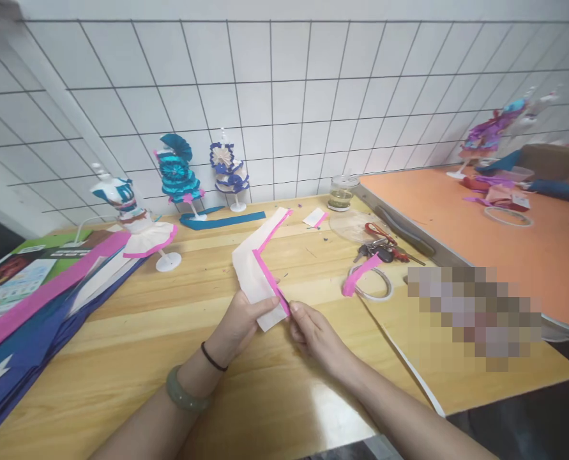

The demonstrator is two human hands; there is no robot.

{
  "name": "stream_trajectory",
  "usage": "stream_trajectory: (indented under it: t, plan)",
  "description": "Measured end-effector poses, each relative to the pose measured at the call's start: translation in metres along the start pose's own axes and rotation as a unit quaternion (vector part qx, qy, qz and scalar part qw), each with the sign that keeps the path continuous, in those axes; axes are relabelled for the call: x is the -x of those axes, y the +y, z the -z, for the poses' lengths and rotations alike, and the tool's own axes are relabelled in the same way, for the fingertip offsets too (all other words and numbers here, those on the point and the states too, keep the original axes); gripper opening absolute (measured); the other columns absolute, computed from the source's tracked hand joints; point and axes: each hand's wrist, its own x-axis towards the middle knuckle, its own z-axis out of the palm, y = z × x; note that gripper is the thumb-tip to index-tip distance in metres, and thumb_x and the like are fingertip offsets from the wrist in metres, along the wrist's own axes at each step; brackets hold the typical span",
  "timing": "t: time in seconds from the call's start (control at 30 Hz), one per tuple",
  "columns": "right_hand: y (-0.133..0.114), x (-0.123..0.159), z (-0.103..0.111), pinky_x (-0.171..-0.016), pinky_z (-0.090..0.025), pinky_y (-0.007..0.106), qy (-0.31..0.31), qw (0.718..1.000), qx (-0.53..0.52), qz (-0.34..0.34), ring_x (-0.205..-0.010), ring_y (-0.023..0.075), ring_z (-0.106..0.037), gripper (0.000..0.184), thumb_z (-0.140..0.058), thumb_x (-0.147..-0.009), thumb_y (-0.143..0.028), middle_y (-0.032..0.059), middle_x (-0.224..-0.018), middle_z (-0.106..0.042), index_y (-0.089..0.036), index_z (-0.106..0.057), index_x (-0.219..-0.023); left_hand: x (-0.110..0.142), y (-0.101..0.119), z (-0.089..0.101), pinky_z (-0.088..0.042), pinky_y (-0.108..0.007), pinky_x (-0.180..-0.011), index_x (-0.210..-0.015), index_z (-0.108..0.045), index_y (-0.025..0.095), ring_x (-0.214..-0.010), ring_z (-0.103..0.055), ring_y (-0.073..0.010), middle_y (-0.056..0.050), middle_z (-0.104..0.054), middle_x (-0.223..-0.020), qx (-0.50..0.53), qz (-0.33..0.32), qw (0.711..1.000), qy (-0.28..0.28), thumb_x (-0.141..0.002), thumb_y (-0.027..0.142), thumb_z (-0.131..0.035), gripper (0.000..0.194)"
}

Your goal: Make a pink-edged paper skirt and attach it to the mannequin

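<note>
A long white paper strip (246,263) with a pink border along one edge bends over the middle of the table. My left hand (240,319) grips its near end, the thumb lying on top and the fingers underneath. At the pink edge of that same end, my right hand (313,329) pinches with thumb and curled fingers. Whether a small tool is also in the right hand cannot be made out. Beyond the strip lies a small white piece of paper with a pink edge (314,218).
Small dress forms in paper clothes (138,231) stand at the back left, beside layered coloured paper (49,306). A teal strip (231,220), a glass cup (340,198), keys (384,250), a tape roll (388,286) and a pink scrap (359,276) lie around. An orange-topped table (456,243) adjoins at right.
</note>
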Motion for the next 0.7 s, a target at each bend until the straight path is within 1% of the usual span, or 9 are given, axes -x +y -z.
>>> stream_trajectory:
  t: [0.07,0.2,0.37,0.5,0.7]
  plan:
    - [0.0009,0.0,0.0005,-0.038,-0.019,0.021,-0.002,1.0,-0.007,-0.009,-0.039,0.0061,-0.023,0.044,-0.035,-0.085,-0.059,-0.0085,-0.049,-0.027,-0.021,-0.035,-0.065,-0.0001,-0.0005,-0.0001,-0.047,-0.03,-0.077,-0.102,-0.063,0.014,-0.076,-0.062,-0.0172,-0.006,-0.069,-0.086,0.006,0.0,1.0,0.004,-0.057,0.019,-0.078,0.047]
    - [-0.0015,0.0009,0.0002,-0.036,-0.017,0.02,-0.013,1.0,-0.018,-0.017,-0.037,0.0057,-0.022,0.044,-0.037,-0.085,-0.059,-0.009,-0.047,-0.026,-0.021,-0.035,-0.063,-0.0009,-0.0011,-0.0001,-0.046,-0.031,-0.077,-0.103,-0.063,0.014,-0.079,-0.062,-0.0182,-0.007,-0.069,-0.089,0.007,-0.007,1.0,-0.006,-0.059,0.017,-0.076,0.046]
    - [-0.0057,0.0029,-0.001,-0.035,-0.019,0.02,-0.01,1.0,-0.015,-0.02,-0.036,0.005,-0.023,0.046,-0.037,-0.086,-0.057,-0.0088,-0.046,-0.026,-0.02,-0.033,-0.059,-0.0009,-0.0018,-0.0008,-0.046,-0.03,-0.077,-0.098,-0.065,0.014,-0.079,-0.061,-0.0178,-0.006,-0.069,-0.089,0.011,-0.012,1.0,-0.014,-0.059,0.016,-0.075,0.04]
    - [-0.007,0.0042,-0.0015,-0.035,-0.019,0.019,-0.001,1.0,-0.008,-0.03,-0.035,0.0046,-0.023,0.045,-0.038,-0.085,-0.058,-0.0088,-0.047,-0.026,-0.021,-0.033,-0.06,-0.0005,-0.0048,0.0004,-0.046,-0.029,-0.079,-0.101,-0.064,0.016,-0.083,-0.061,-0.0176,-0.006,-0.068,-0.093,0.016,-0.023,0.999,-0.038,-0.062,0.016,-0.074,0.04]
    - [-0.0087,0.0037,-0.0034,-0.034,-0.017,0.019,0.007,0.999,-0.02,-0.044,-0.034,0.0041,-0.022,0.047,-0.041,-0.081,-0.062,-0.0093,-0.045,-0.026,-0.021,-0.032,-0.059,-0.0021,-0.0086,0.0024,-0.046,-0.031,-0.081,-0.106,-0.063,0.017,-0.09,-0.061,-0.0197,-0.007,-0.068,-0.1,0.008,-0.043,0.997,-0.056,-0.064,0.017,-0.074,0.043]
